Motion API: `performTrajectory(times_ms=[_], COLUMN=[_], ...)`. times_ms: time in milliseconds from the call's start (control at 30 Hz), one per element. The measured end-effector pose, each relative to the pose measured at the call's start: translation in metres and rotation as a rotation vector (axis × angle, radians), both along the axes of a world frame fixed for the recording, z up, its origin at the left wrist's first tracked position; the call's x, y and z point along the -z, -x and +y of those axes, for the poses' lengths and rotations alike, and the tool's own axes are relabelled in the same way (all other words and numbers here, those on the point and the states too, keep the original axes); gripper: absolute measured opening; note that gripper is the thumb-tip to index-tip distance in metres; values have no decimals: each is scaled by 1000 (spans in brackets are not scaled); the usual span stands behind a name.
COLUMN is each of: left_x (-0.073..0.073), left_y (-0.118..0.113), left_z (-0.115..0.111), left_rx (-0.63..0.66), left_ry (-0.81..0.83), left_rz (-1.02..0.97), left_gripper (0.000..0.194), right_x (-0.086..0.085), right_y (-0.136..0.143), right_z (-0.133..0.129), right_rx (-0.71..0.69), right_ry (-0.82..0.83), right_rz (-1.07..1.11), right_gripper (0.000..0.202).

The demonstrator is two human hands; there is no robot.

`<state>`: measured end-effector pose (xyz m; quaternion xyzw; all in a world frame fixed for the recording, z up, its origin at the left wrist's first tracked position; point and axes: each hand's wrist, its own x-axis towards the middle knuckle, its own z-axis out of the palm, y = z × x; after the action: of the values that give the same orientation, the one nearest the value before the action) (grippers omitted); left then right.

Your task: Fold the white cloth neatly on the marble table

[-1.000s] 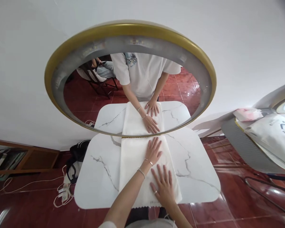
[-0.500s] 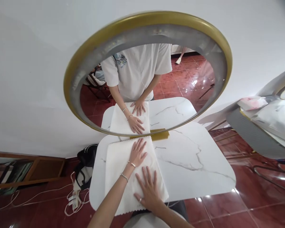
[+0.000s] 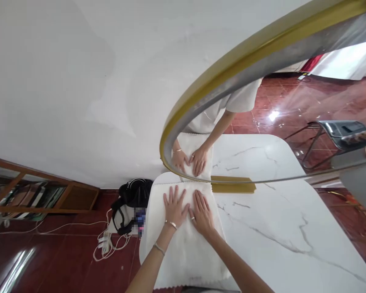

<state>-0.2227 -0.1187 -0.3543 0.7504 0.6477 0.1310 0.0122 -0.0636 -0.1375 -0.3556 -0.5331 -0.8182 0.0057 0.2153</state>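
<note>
A white cloth with a scalloped edge point(image 3: 192, 260) lies flat on the left part of a white marble-patterned table point(image 3: 271, 228). My left hand point(image 3: 174, 209) rests on the cloth's far part, fingers spread, with two bracelets at the wrist. Beside it on the right, my right hand point(image 3: 201, 213) lies flat on the cloth, a ring on one finger, its fingers fairly close together. The two thumbs are near each other. Neither hand grasps anything.
A large gold-rimmed mirror point(image 3: 213, 77) stands at the table's far edge on a gold base point(image 3: 233, 185), reflecting both hands. On the red floor to the left are a black bag point(image 3: 136, 193) and white cables point(image 3: 108, 244). A wooden shelf point(image 3: 79, 197) holds books.
The view has shifted left, so the mirror appears farther right. My right hand has moved forward over the cloth, from nearer my body to beside my left hand.
</note>
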Motion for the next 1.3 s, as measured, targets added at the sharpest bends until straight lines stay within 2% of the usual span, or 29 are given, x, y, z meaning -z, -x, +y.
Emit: performTrajectory(times_ms=[67, 200, 467, 533, 633, 700, 767, 900, 1033, 1133, 1233, 1300], left_x=[0, -4, -4, -1, -1, -2, -4, -4, -2, -2, -4, -5], left_y=[1, 1, 5, 13, 32, 45, 54, 55, 34, 13, 1, 0], left_z=[7, 39, 98, 106, 106, 97, 84, 45, -7, -33, -33, -18], left_rx=[-4, 1, -11, -61, -216, -294, -320, -322, -276, -297, -312, -274], left_ry=[8, 46, 76, 75, 60, 49, 44, 23, -6, -12, 2, 17], left_rz=[-11, -45, -117, -122, -125, -124, -110, -60, -32, -24, -24, -29], left_gripper=[59, 58, 41, 42, 46, 50, 51, 52, 53, 56, 58, 59], right_x=[2, 2, 10, 13, 14, 12, 10, 4, -3, -8, -8, -6], right_y=[7, 19, 42, 46, 49, 52, 55, 56, 32, 6, -9, -9], right_z=[15, 40, 110, 118, 119, 116, 111, 88, 34, -15, -46, -46], right_rx=[11, 70, 199, 219, 208, 170, 111, -56, -213, -247, -216, -173], right_ry=[-9, -4, 125, 146, 136, 113, 82, 20, -8, -2, 47, 61], right_rz=[-3, -5, -25, -28, -28, -26, -23, -8, 3, -41, -110, -107], right_gripper=[67, 58, 45, 44, 42, 42, 42, 39, 35, 47, 62, 64])
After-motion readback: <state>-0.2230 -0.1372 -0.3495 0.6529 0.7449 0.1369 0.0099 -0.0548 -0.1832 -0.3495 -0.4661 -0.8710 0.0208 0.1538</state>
